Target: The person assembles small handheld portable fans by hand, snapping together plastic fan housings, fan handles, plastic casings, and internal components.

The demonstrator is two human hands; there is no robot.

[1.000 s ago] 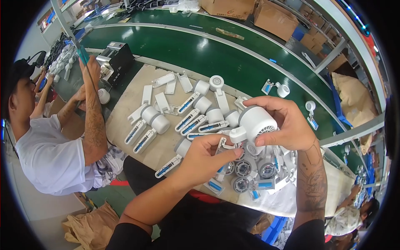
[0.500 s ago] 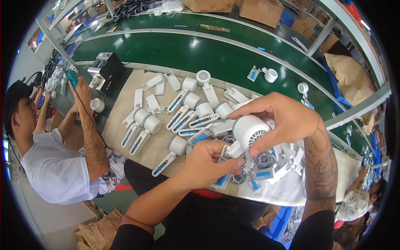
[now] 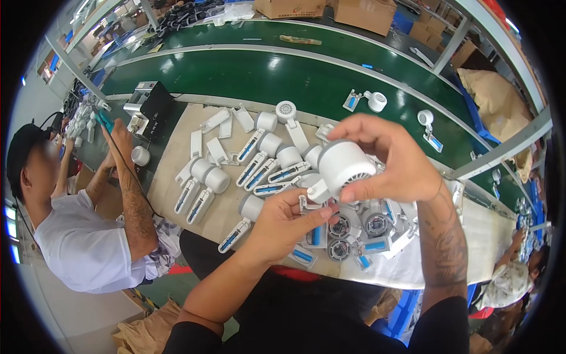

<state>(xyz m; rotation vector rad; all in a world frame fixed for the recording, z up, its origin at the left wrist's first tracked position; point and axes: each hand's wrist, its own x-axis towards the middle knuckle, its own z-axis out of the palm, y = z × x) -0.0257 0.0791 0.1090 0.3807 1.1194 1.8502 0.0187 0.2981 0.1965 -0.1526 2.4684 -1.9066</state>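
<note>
Up over the work table, a white handheld fan (image 3: pixel 348 165) with a grey band round its head is held between both hands. My right hand (image 3: pixel 404 159) is closed round the fan head, thumb below near the grille. With thumb and fingers my left hand (image 3: pixel 280 227) pinches the small white neck end of the fan; its inner side is partly hidden by the fingers. Beneath the hands lie open fan parts, among them a round dark-centred housing (image 3: pixel 377 224) and a handle half with a blue battery (image 3: pixel 303 255).
Several fans with open handles (image 3: pixel 200 177) and loose white handle covers (image 3: pixel 215 121) lie on the left of the beige-covered table. A green conveyor (image 3: pixel 236 71) with fans runs behind. At left a co-worker (image 3: pixel 88 236) holds a teal tool beside a black machine (image 3: pixel 154 109).
The fan head has shifted slightly left and tilted, so its grille faces more downward. My right hand has moved with it; my left hand still pinches the neck end.
</note>
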